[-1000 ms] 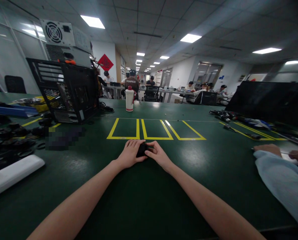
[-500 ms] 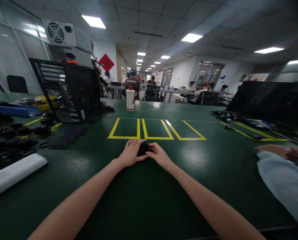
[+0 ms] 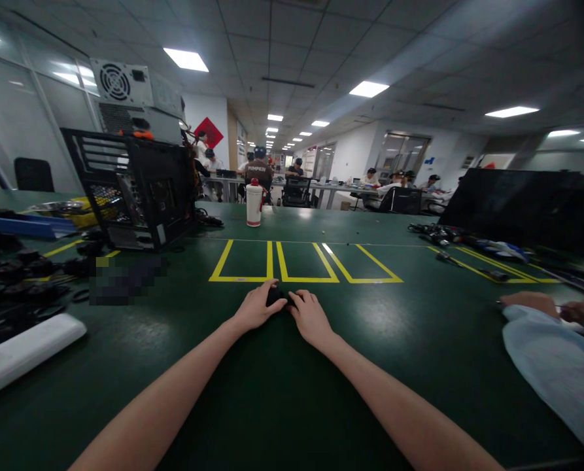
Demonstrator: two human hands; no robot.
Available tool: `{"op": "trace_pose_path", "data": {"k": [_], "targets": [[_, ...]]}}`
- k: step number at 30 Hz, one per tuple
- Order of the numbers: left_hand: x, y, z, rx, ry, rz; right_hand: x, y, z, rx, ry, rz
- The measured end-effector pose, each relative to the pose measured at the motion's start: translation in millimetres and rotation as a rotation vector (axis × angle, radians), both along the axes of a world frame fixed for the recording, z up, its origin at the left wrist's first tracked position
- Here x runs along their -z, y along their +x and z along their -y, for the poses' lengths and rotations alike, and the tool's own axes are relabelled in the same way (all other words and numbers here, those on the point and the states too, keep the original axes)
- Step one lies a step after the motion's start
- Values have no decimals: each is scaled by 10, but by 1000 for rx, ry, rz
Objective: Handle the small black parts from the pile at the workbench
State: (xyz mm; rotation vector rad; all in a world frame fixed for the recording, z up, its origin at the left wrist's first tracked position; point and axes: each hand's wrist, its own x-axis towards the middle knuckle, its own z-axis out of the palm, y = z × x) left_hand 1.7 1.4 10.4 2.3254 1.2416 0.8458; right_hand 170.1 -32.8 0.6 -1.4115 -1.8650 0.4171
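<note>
A small dark black object (image 3: 274,296) is held low over the green table, partly covered by fingers, so its kind is unclear. My left hand (image 3: 255,307) wraps round it from the left, thumb in front. Close by on the right, my right hand (image 3: 312,317) has its fingers bent and drawn together, fingertips toward the object. A dark bit shows at those fingertips, but I cannot make out what it is. Just beyond both hands, yellow tape frames (image 3: 304,280) mark the green tabletop (image 3: 282,405).
At left stand an open black computer case (image 3: 161,190) with a power supply (image 3: 120,82) on top, black cables (image 3: 7,275) and a white bar (image 3: 31,350). A white bottle (image 3: 254,206) stands behind. Right: cables (image 3: 433,232), a dark panel (image 3: 522,209), another person's sleeve (image 3: 551,353).
My right hand's fingers have drawn slightly back from the black object, leaving a gap between the hands. My left hand keeps its hold. The view has tilted up slightly.
</note>
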Motion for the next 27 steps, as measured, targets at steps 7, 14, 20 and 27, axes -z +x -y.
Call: {"op": "trace_pose_path", "data": {"k": [7, 14, 20, 27], "targets": [[-29, -9, 3, 73, -99, 66, -49, 40, 98, -49, -29, -19], [-60, 74, 32, 24, 30, -101, -69, 470, 221, -65, -13, 149], [-98, 176, 112, -19, 49, -115, -108, 994, 426, 118, -37, 319], [-208, 331, 645, 212, -74, -72, -220, 855, 964, 96, -76, 372]]}}
